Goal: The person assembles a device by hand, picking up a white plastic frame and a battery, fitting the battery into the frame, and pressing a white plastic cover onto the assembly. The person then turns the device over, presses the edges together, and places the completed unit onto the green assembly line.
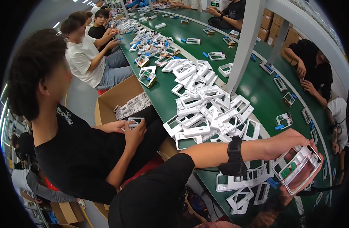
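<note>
At the right side of the head view, both my hands are on a white plastic frame-shaped housing (303,176) with a rectangular window, tilted above the bench. A small green circuit board (288,170) and thin red wires show inside it. My left hand (288,143) grips its upper edge with bent fingers; a black strap circles that wrist. My right hand (285,197) holds the housing from below and behind, its fingers partly hidden; skin shows through the window. A blue cylindrical cell (273,182) is close beside its lower left corner.
A large pile of white housings (204,108) covers the green bench (159,89) left of a grey post (246,49). Several housings with blue cells dot the green belt (261,95). A co-worker (79,152) sits close on my left, holding a housing, by an open cardboard box (106,99).
</note>
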A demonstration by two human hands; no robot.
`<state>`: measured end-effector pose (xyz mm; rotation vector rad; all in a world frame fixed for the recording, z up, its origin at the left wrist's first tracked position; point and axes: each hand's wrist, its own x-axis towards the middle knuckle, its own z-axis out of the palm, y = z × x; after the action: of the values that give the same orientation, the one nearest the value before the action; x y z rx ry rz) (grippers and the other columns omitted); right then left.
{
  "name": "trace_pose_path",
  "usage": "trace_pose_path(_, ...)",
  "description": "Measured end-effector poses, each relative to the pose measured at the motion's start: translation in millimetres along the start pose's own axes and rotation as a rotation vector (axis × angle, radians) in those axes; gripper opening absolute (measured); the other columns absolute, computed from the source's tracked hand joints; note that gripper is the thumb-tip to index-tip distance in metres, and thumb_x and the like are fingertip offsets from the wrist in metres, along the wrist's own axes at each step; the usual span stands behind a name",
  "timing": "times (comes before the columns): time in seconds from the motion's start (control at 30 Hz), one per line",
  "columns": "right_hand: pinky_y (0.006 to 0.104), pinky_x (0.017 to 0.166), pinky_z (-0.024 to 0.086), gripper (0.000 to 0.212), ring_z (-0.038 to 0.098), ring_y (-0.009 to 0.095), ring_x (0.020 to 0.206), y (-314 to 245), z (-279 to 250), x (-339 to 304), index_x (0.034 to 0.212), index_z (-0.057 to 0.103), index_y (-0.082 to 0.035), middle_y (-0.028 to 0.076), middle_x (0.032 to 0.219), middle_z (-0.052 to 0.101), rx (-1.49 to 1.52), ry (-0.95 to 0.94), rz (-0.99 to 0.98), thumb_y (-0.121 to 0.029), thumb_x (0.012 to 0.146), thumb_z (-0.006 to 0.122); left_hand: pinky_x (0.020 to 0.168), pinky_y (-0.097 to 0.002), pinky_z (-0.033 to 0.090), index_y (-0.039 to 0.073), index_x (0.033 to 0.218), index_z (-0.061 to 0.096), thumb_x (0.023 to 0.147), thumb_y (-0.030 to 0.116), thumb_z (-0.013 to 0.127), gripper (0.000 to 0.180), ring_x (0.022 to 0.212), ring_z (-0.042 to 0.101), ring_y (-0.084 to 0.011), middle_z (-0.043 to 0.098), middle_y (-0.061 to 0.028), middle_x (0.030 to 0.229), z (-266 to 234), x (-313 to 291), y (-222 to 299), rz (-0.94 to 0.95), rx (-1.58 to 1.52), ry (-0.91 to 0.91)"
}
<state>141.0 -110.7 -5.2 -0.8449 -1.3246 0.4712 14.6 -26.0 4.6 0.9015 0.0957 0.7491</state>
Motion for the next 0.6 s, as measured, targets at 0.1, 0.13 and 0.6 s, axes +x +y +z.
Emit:
trace_pose_path(0.1, 0.0543, 0.106, 0.038, 0.134, 0.044, 0.04, 0.128, -2.5, -1.8, 3.6, 0.141, 0.024, -0.001, 0.025, 0.141, 0.039, -0.021, -0.025, 0.068, -0.053, 0.039, 0.093, 0.06, -0.0256, 0.047, 0.004, 0.092, 0.066, 0.091, 0.026, 0.058, 0.024, 0.079, 0.058, -0.0093, 0.063, -0.002, 0.095, 1.9, -2.4, 6.7, -0.081, -0.107, 0.061)
trace_pose_path(0.13, 0.0551, 0.106, 0.037, 0.134, 0.044, 0.041, 0.128, -1.8, -2.4, 3.7, 0.141, 0.024, -0.001, 0.025, 0.14, 0.04, -0.034, -0.036, 0.102, -0.054, 0.039, 0.093, 0.06, -0.0256, 0.047, 0.004, 0.092, 0.066, 0.091, 0.026, 0.058, 0.024, 0.079, 0.058, -0.0093, 0.063, -0.002, 0.095, 2.3, -3.6, 9.2, -0.08, -0.105, 0.065)
trace_pose_path(0.6, 0.0471, 0.112, 0.031, 0.071, 0.04, 0.033, 0.134, 44.6, -44.0, -1.8, 0.147, 0.023, -0.008, 0.018, 0.143, 0.042, -0.129, 0.095, 0.098, -0.033, 0.092, 0.061, 0.055, -0.0252, 0.041, 0.006, 0.081, 0.073, 0.086, 0.03, 0.07, 0.025, 0.069, 0.055, -0.0086, 0.066, -0.0008, 0.077, -13.8, -1.5, 15.5, -0.019, 0.282, 0.01)
